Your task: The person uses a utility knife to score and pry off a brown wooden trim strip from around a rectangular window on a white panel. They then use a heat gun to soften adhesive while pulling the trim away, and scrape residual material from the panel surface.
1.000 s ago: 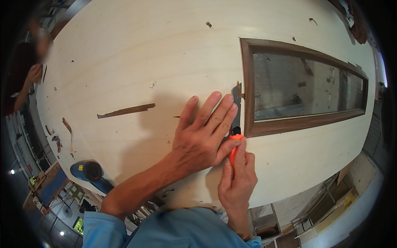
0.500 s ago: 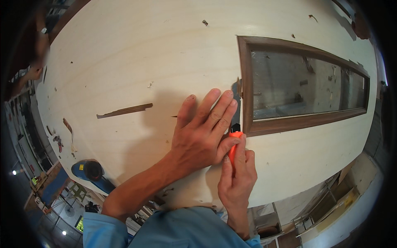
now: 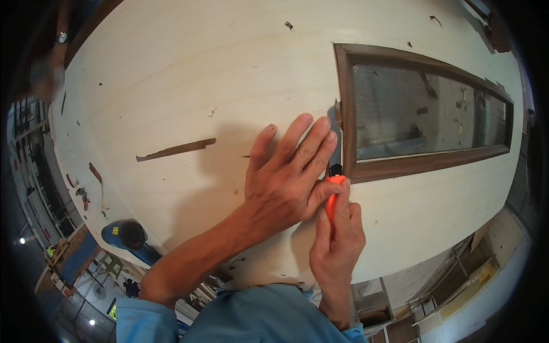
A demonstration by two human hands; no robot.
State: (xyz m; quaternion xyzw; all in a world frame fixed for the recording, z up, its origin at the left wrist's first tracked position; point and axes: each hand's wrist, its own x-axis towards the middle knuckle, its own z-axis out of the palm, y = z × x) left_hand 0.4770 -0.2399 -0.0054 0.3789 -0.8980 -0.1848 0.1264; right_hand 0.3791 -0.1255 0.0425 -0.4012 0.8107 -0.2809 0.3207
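A cutter knife with an orange handle (image 3: 333, 200) is gripped in my right hand (image 3: 338, 243), its black tip pointing away from me. Ahead of the tip, a grey flat strip (image 3: 335, 143), seemingly the long blade, runs along the left edge of a brown wooden frame (image 3: 345, 86). My left hand (image 3: 286, 171) lies flat with fingers stretched out; its fingertips reach the strip and its thumb meets the knife handle. A brown sliver (image 3: 338, 113) is by the strip's far end. The frame surrounds a glass pane (image 3: 412, 120) in a pale wooden panel (image 3: 257, 74).
A torn brown strip (image 3: 177, 150) lies on the panel left of my hands, with small scraps around. A blue tool (image 3: 130, 235), possibly a heat gun, rests at the near left edge. Another person's blurred hand (image 3: 48, 80) is at the far left edge.
The view has shifted slightly, so panel and hands appear a little farther right. Both hands keep about the same place by the frame. The other person's hand at the far left has moved.
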